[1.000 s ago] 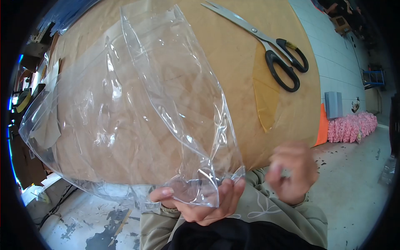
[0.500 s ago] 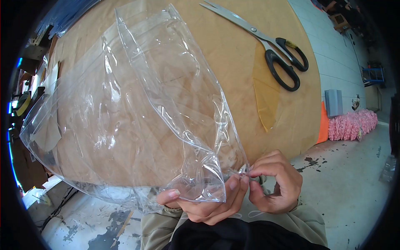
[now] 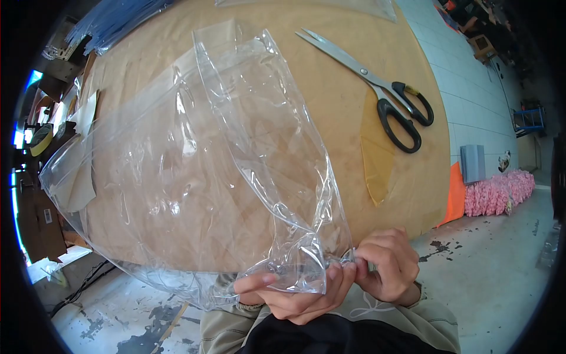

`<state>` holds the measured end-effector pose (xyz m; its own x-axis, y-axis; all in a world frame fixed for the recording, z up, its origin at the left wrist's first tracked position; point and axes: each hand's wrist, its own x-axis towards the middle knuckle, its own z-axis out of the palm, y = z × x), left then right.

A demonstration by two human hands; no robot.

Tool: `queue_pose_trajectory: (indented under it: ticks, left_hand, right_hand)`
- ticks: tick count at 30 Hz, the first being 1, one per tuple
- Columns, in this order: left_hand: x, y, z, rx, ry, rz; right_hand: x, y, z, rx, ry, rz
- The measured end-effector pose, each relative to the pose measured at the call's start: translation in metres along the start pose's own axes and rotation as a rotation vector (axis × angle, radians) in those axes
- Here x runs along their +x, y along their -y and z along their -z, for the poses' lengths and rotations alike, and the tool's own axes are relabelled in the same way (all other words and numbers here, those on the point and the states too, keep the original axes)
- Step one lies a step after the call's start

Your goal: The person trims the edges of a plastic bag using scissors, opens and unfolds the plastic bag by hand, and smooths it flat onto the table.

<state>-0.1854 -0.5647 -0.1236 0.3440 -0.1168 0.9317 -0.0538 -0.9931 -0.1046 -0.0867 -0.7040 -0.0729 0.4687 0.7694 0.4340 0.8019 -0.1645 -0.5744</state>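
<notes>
A large clear plastic bag (image 3: 177, 159) with shiny creased edges lies across the brown-covered table, its near end drawn over the front edge. Fingers of my left hand (image 3: 300, 298) are closed around its bunched near corner, the thumb on top of the film. Close beside it, my right hand (image 3: 389, 265) pinches the same edge between thumb and forefinger, its other fingers curled. Exactly what lies between the right fingertips is too small to tell apart from the film. Scissors (image 3: 377, 82) with black handles rest on the table beyond, blades slightly apart.
A yellowish film piece (image 3: 377, 153) lies under the scissors on the table (image 3: 413, 183). Blue plastic strips (image 3: 118, 23) are at the far left corner. On the floor at right are a pink fluffy bundle (image 3: 498, 193) and a grey-blue stack (image 3: 472, 164). Cables (image 3: 79, 292) run at lower left.
The view has tilted, so the table and scissors appear lower. My right hand's fingers have curled in more tightly at the bag's edge; my left hand keeps its grip.
</notes>
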Motion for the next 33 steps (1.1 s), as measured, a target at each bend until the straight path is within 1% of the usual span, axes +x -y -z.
queue_pose_trajectory:
  ticks: [2,4,5,8,10,13,15,17,18,20,23,25,26,29,30,32,33]
  left_hand:
    - [-0.001,0.000,0.000,0.003,-0.001,0.001]
    - [0.003,0.001,0.002,0.026,0.068,0.013]
    - [0.006,0.001,0.005,0.038,0.104,0.018]
    - [0.009,0.006,0.012,0.054,0.226,-0.051]
    - [0.010,0.007,0.013,0.030,0.266,-0.054]
    - [0.009,0.006,0.013,0.073,0.321,-0.043]
    - [0.013,0.008,0.014,0.095,0.357,-0.051]
    - [0.018,0.007,0.017,0.117,0.407,-0.035]
    - [0.019,0.005,0.019,0.126,0.435,-0.020]
    - [0.019,0.000,0.021,0.109,0.423,0.056]
    - [0.031,0.002,0.031,0.056,0.485,0.078]
    - [0.038,0.002,0.037,-0.006,0.582,0.108]
    - [0.040,0.003,0.032,-0.012,0.502,0.124]
    - [0.035,0.006,0.017,0.012,0.367,0.083]
    - [0.032,0.002,0.009,0.012,0.298,0.125]
    - [0.029,0.000,0.003,-0.005,0.238,0.135]
    - [0.028,-0.001,0.000,-0.011,0.209,0.146]
  right_hand:
    - [0.001,-0.002,0.002,0.116,0.021,-0.029]
    - [0.001,-0.003,0.002,0.239,0.025,-0.094]
    - [0.002,-0.003,0.003,0.252,0.038,-0.107]
    - [0.006,-0.004,0.007,0.299,0.070,-0.129]
    - [0.007,-0.005,0.010,0.340,0.092,-0.138]
    - [0.018,-0.012,0.018,0.121,0.038,-0.155]
    - [0.030,-0.027,0.025,-0.202,-0.038,-0.123]
    - [0.056,-0.048,0.031,-0.423,-0.085,-0.088]
    - [0.066,-0.059,0.031,-0.424,-0.048,-0.116]
    - [0.078,-0.077,0.029,-0.425,0.031,-0.174]
    - [0.084,-0.072,0.033,-0.463,0.131,-0.265]
    - [0.082,-0.069,0.038,-0.456,0.169,-0.365]
    - [0.081,-0.066,0.043,-0.455,0.182,-0.414]
    - [0.066,-0.047,0.066,0.018,0.236,-0.784]
    - [0.046,-0.050,0.071,0.319,0.181,-0.781]
    - [0.009,-0.043,0.072,0.688,0.073,-0.782]
    - [-0.007,-0.029,0.070,0.818,0.080,-0.822]
